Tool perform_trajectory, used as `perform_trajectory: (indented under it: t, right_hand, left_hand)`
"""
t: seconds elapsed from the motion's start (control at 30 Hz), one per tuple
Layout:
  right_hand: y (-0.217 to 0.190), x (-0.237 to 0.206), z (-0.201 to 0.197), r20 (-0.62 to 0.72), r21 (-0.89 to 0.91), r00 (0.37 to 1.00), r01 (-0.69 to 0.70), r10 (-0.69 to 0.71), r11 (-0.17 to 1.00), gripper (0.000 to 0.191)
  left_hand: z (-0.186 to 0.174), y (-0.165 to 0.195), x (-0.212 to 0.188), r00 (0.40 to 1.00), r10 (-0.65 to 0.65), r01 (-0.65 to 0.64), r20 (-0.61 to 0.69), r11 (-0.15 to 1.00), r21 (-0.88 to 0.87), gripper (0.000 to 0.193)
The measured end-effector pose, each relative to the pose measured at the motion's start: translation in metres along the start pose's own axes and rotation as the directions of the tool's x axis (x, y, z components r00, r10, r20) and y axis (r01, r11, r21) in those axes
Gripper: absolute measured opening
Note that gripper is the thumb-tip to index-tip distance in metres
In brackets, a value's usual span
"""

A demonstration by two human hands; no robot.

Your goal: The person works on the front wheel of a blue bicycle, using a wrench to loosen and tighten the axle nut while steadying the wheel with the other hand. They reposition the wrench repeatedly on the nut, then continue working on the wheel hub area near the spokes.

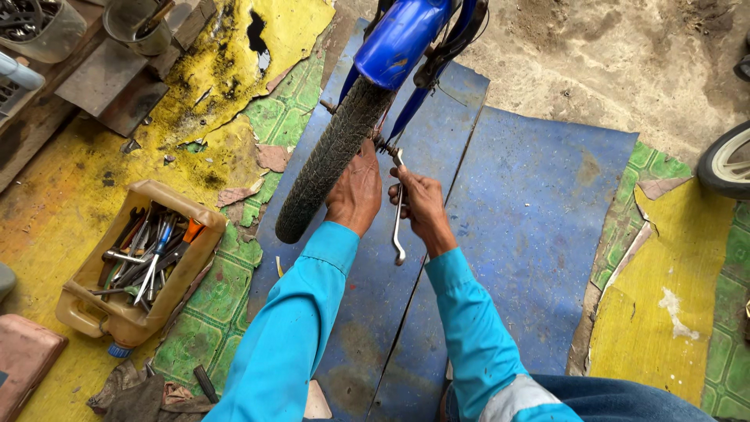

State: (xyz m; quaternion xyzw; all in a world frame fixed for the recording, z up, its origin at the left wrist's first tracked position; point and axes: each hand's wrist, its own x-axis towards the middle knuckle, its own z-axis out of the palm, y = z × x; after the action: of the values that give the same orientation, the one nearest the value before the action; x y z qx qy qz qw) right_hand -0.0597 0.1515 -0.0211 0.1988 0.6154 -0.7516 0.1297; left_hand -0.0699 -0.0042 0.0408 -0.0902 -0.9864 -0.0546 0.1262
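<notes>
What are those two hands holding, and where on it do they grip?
The right hand grips a metal wrench around the upper shaft, its head at the wheel axle. The left hand rests against the tyre.

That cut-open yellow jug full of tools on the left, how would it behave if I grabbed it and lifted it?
The jug would probably feel heavy, since it is packed with metal wrenches and screwdrivers. Its thin cut plastic walls may flex. The loose tools would likely shift and rattle, perhaps tipping it toward the fuller end.

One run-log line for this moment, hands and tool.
left hand: on tyre | right hand: grips spanner at wheel axle | tool tub: left
</notes>
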Motion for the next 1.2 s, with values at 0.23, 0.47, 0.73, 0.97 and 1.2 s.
perform_trajectory:
  t: [0.23, 0.47, 0.73, 0.97, 1.2]
  right_hand:
    - [-0.018, -0.004, 0.000, -0.017, -0.142, 1.000, -0.016, 0.014, 0.990, 0.039]
    - [-0.030, -0.005, 0.008, -0.063, -0.158, 0.998, -0.025, 0.015, 0.987, 0.037]
    - [-0.020, -0.007, 0.015, -0.040, -0.094, 0.999, 0.018, -0.022, 0.995, 0.039]
    - [-0.025, -0.015, -0.003, 0.241, 0.118, 0.966, -0.124, 0.093, 0.985, 0.033]
    - [-0.017, -0.022, -0.019, 0.527, 0.330, 0.848, -0.267, 0.058, 0.906, 0.041]
  left_hand:
    - [-0.001, 0.000, -0.002, 0.997, -0.021, 0.029, 0.075, 0.994, -0.101, 0.041]
    - [0.007, 0.000, 0.000, 0.990, -0.027, 0.033, 0.139, 0.998, -0.044, 0.057]
    - [0.017, 0.000, -0.001, 0.984, -0.060, 0.090, 0.169, 0.980, -0.176, 0.057]
    - [0.016, 0.000, 0.001, 0.980, -0.027, 0.056, 0.198, 0.988, -0.144, 0.059]
    - [0.002, 0.001, -0.002, 0.992, -0.019, 0.019, 0.127, 1.000, 0.001, 0.056]
